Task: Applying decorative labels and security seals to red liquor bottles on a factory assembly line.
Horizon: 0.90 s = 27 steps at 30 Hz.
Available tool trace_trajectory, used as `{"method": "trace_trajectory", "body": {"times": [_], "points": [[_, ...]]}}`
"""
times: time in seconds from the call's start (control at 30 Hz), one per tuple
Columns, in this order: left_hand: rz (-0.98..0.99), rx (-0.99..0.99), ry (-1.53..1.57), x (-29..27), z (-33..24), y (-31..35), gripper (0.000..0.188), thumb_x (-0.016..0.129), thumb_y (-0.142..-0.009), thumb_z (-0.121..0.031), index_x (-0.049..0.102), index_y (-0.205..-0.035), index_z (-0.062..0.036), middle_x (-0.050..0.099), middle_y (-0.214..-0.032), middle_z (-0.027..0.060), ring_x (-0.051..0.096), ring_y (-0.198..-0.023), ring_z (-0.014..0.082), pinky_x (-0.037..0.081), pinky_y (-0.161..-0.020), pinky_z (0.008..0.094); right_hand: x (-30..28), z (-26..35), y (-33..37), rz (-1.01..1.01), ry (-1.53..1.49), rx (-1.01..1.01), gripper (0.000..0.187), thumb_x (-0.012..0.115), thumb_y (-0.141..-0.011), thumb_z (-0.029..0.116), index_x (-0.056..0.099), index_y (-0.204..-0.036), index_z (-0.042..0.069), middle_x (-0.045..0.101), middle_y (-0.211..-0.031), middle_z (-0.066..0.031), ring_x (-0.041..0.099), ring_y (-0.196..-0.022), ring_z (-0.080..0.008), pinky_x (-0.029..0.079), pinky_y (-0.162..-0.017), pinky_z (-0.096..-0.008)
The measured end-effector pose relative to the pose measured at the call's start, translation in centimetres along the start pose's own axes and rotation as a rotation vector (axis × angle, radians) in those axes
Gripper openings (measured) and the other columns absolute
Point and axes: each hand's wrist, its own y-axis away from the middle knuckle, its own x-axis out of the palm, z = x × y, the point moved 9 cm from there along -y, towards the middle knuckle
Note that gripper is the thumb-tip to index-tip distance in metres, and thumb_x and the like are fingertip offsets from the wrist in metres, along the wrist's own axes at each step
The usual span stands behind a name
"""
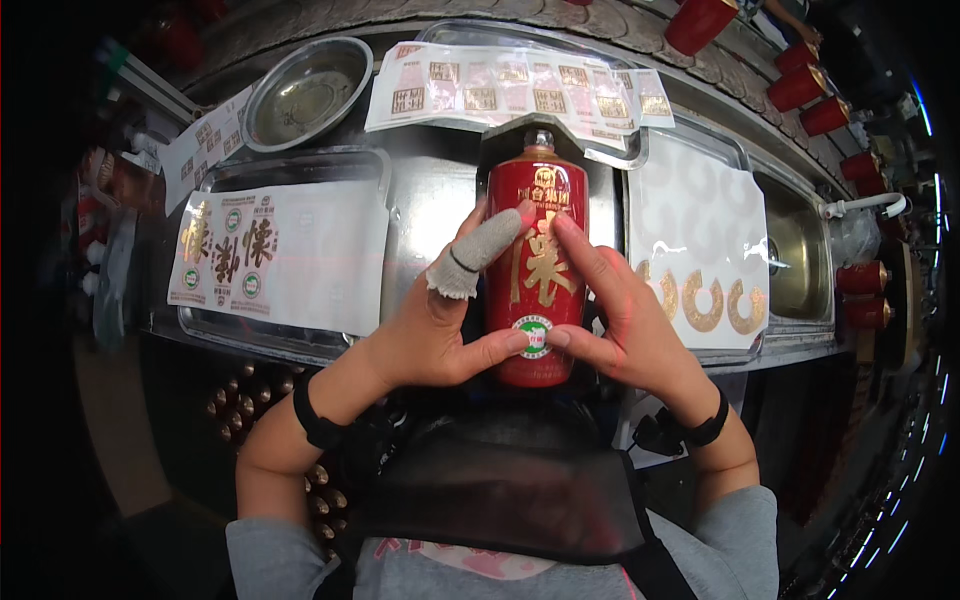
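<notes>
A red bottle (507, 215) with gold lettering lies on its back in the middle of the metal worktop, its neck pointing away from me. A round white and green sticker (533, 331) sits low on its front. My left hand (425, 318) holds the bottle's left side, thumb at the sticker's left edge; its index finger, in a grey cloth sleeve with a dark band, presses near the upper lettering. On the other side my right hand (632, 325) mirrors it, thumb at the sticker's right edge and index finger on the gold lettering. My remaining fingers are partly hidden.
Left lies a label sheet (325, 255) on a tray, with a metal bowl (306, 95) behind it. Sheets of gold square labels (500, 78) lie at the back. To the right are a sheet with gold horseshoe-shaped stickers (700, 215) and a sink (800, 240). Red bottles (700, 25) stand beyond.
</notes>
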Motion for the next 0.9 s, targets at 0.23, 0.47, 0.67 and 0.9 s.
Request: {"method": "trace_trajectory", "body": {"times": [0.23, 0.47, 0.67, 0.9], "points": [[0.069, -0.027, -0.012, -0.94, -0.12, -0.17, 0.086, 0.075, -0.086, -0.020, 0.027, -0.155, -0.0050, 0.035, -0.157, 0.0163, 0.026, -0.149, 0.0330, 0.022, -0.121, 0.0418, -0.20, -0.26, 0.19, 0.018, -0.038, -0.008, 0.084, 0.070, -0.088, 0.046, 0.030, -0.157, 0.022, 0.057, -0.106, -0.0180, 0.062, -0.096, -0.0334, 0.050, -0.085, -0.0407], [0.054, -0.038, -0.024, -0.17, 0.31, 0.60, 0.084, 0.076, -0.085, -0.025, 0.031, -0.154, -0.0072, 0.031, -0.159, 0.0172, 0.024, -0.149, 0.0347, 0.022, -0.120, 0.0419, -0.02, -0.14, 0.17, 0.073, 0.040, -0.032, 0.086, 0.074, -0.083, 0.049, 0.035, -0.155, 0.025, 0.058, -0.113, -0.0180, 0.062, -0.101, -0.0356, 0.050, -0.087, -0.0418], [0.051, -0.041, -0.025, -0.20, 0.27, 0.38, 0.086, 0.077, -0.084, -0.028, 0.031, -0.154, -0.0074, 0.031, -0.159, 0.0172, 0.024, -0.149, 0.0350, 0.023, -0.120, 0.0422, 0.14, -0.57, 0.20, 0.087, 0.024, -0.036, 0.086, 0.075, -0.082, 0.048, 0.035, -0.155, 0.026, 0.058, -0.115, -0.0179, 0.063, -0.103, -0.0365, 0.051, -0.087, -0.0427], [0.055, -0.063, -0.034, -0.31, 0.36, 0.34, 0.086, 0.077, -0.084, -0.028, 0.031, -0.153, -0.0073, 0.032, -0.158, 0.0171, 0.025, -0.149, 0.0352, 0.023, -0.120, 0.0422, 0.16, -0.36, 0.21, 0.092, 0.018, -0.027, 0.088, 0.075, -0.082, 0.048, 0.032, -0.156, 0.027, 0.058, -0.115, -0.0182, 0.063, -0.103, -0.0373, 0.051, -0.087, -0.0428]]}}
